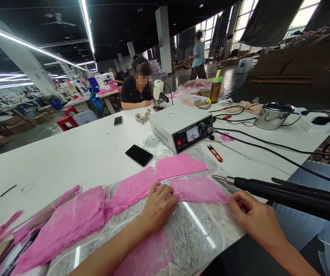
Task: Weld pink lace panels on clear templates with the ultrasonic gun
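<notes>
A pink lace piece (201,188) lies flat on the clear sheet (193,226) at the table's front. At its left end, my left hand (159,207) presses down with bent fingers; the thumb is hidden. My right hand (255,216) pinches the right corner between thumb and forefinger. Just behind lies a smooth pink panel (179,166). Another lace piece (137,188) extends left from my left hand toward a stack of pink lace pieces (75,214). Above my right hand, a black pen-shaped tool (280,193) points its metal tip left, touched by neither hand.
Behind the fabric stand a control box (179,126) with cables, a black phone (139,155) and red thread snips (215,153). A glass mug (274,116) is at the right. Across the table, a person (137,86) leans beside a small white machine (158,92).
</notes>
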### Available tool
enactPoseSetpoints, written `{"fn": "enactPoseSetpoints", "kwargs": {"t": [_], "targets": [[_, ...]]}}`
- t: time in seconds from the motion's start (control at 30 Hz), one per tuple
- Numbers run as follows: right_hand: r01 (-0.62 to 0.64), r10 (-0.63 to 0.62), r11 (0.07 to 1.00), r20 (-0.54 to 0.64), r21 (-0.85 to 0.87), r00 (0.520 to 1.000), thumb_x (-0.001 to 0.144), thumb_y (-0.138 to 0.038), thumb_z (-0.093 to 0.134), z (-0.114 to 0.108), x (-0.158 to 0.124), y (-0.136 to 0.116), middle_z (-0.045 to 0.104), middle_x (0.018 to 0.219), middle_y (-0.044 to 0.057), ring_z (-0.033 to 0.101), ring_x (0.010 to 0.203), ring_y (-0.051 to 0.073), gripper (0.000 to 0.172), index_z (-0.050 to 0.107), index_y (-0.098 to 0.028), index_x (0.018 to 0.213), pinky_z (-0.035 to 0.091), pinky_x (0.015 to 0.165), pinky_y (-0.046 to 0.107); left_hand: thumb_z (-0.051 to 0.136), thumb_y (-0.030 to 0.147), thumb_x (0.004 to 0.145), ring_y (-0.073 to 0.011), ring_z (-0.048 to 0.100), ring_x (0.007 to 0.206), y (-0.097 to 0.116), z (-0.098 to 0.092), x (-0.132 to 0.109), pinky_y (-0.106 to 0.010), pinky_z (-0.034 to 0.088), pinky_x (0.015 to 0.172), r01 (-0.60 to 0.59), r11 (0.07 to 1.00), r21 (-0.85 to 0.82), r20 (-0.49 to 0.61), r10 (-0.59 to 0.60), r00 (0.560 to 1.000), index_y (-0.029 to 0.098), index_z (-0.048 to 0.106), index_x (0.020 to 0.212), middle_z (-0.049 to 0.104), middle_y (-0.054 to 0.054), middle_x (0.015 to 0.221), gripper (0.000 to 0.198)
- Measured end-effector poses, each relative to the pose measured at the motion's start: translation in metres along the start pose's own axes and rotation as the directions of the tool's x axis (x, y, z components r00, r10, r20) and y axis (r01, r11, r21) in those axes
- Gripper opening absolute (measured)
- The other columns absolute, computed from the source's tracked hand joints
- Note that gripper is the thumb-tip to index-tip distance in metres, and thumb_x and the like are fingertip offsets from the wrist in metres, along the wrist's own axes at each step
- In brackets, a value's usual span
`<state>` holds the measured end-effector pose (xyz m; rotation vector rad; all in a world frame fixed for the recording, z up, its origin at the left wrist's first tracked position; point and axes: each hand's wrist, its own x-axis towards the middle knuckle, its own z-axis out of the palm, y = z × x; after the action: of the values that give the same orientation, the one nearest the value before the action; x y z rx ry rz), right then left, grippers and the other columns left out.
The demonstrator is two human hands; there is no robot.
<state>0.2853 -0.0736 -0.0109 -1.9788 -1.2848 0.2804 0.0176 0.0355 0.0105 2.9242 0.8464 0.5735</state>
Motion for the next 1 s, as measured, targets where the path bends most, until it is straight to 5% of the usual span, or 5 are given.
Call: {"fn": "enactPoseSetpoints", "kwargs": {"t": [0.27,0.4,0.53,0.83,1.0], "targets": [[0.041,-0.039,0.998,0.066,-0.041,0.997,0.079,-0.04,0.05,-0.003,-0.002,0.005,0.059,0.054,-0.005,0.054,0.047,0.013,0.02,0.056,-0.026,0.067,0.042,0.052,0.026,0.069,0.026,0.085,-0.0247,0.06,0.101,0.002,0.003,0.007,-0.044,0.041,0.091,0.203,0.975,-0.089,0.063,-0.198,0.978,0.02,0.061,0.105,0.065,-0.007,0.107,0.023],[0.051,-0.047,0.996,0.07,-0.066,0.996,0.081,-0.04,0.049,-0.002,-0.001,0.005,0.059,0.054,-0.004,0.054,0.047,0.014,0.02,0.056,-0.026,0.069,0.042,0.052,0.027,0.064,0.018,0.087,-0.022,0.061,0.093,-0.001,0.008,0.017,-0.039,0.044,0.084,0.294,0.949,-0.113,0.084,-0.286,0.955,0.02,0.064,0.087,0.066,-0.004,0.096,0.002],[0.078,-0.071,0.994,0.091,-0.071,0.993,0.081,-0.04,0.049,-0.002,0.0,0.008,0.059,0.054,-0.005,0.053,0.046,0.013,0.02,0.056,-0.026,0.068,0.041,0.051,0.026,0.06,0.011,0.086,-0.0193,0.062,0.087,-0.002,0.01,0.019,-0.036,0.044,0.081,0.298,0.944,-0.144,0.07,-0.29,0.954,0.019,0.063,0.079,0.065,-0.002,0.09,0.011],[0.066,-0.047,0.986,0.127,-0.154,0.991,0.08,-0.04,0.046,-0.007,-0.003,0.002,0.057,0.052,-0.004,0.052,0.046,0.014,0.022,0.055,-0.026,0.065,0.039,0.049,0.026,0.047,0.012,0.095,-0.0189,0.061,0.1,0.017,-0.012,-0.01,-0.041,0.042,0.095,-0.028,0.986,-0.167,-0.07,0.017,0.997,0.019,0.056,0.088,0.066,-0.005,0.105,0.014],[0.025,0.007,0.979,0.152,-0.205,0.988,0.078,-0.039,0.043,-0.01,-0.006,0.002,0.059,0.052,-0.003,0.056,0.048,0.015,0.022,0.054,-0.026,0.064,0.038,0.05,0.028,0.042,0.004,0.094,-0.0203,0.06,0.114,0.038,-0.021,-0.033,-0.041,0.034,0.11,-0.303,0.944,-0.129,0.0,0.306,0.952,0.017,0.053,0.089,0.067,-0.008,0.115,0.018]]}}
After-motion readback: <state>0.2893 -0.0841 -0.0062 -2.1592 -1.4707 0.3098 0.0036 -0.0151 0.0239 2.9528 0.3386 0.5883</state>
